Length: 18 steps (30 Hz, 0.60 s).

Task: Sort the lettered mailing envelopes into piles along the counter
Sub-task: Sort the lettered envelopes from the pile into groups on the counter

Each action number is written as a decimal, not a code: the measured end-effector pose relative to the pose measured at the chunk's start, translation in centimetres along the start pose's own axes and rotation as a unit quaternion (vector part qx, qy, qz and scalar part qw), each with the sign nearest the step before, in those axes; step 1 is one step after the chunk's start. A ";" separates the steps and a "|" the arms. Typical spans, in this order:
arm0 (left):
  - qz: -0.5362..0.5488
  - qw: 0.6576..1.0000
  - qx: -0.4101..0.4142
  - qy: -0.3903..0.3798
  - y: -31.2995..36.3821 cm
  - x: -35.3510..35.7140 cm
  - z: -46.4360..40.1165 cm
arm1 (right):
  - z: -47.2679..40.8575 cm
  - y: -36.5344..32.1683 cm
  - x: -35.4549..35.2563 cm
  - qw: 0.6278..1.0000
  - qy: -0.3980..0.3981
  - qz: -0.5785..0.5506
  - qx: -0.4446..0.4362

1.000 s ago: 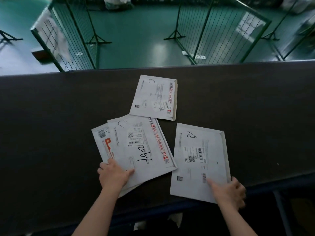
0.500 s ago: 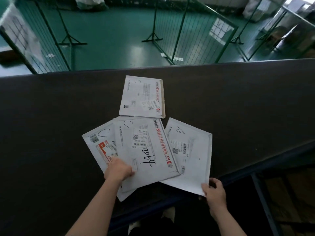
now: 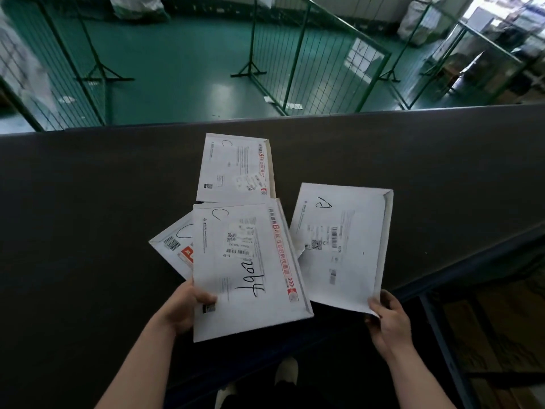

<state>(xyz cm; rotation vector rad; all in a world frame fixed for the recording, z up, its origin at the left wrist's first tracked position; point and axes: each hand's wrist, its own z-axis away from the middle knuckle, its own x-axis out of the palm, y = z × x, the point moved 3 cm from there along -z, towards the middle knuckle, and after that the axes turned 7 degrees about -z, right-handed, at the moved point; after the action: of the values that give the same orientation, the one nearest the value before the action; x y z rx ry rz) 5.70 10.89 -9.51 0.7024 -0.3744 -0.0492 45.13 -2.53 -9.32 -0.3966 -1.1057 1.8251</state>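
Several white mailing envelopes lie on or over the dark counter [image 3: 88, 216]. My left hand [image 3: 185, 308] grips the near left edge of a large envelope marked C with "4902" written on it [image 3: 244, 267], thumb on top; it overhangs the counter's near edge. Under it, to the left, shows another C envelope with an orange patch [image 3: 174, 246]. A third C envelope [image 3: 236, 169] lies flat farther back. My right hand [image 3: 386, 323] pinches the near right corner of an envelope marked B [image 3: 342, 246], lifted off the counter.
The counter's near edge runs diagonally at the right, with a dark frame [image 3: 436, 329] below it. Beyond the far edge are a green floor [image 3: 177, 54] and green wire fence panels [image 3: 312, 60]. My shoes [image 3: 286, 376] show below.
Both hands have gone from resting on the envelopes to gripping them and lifting their near edges. The B envelope has come up and shifted right; the 4902 envelope now overhangs the near edge.
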 end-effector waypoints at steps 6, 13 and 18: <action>0.050 0.998 0.023 -0.025 -0.2 0.7 0.3 | -3.3 -2.3 0.9 0.996 0.059 -0.045 -0.046; 0.027 0.999 0.041 -0.002 1.7 6.8 -1.0 | -8.9 -4.6 0.0 0.981 0.155 -0.086 -0.079; -0.005 0.997 0.059 0.048 3.2 14.7 -3.3 | -13.1 -7.5 -1.4 0.993 0.067 -0.100 -0.012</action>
<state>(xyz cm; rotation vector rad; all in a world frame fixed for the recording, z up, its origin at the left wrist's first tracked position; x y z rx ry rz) 20.31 12.91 -5.14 0.8207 -0.2831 -0.0016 58.62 4.33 -10.50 -0.4007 -1.0367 1.5888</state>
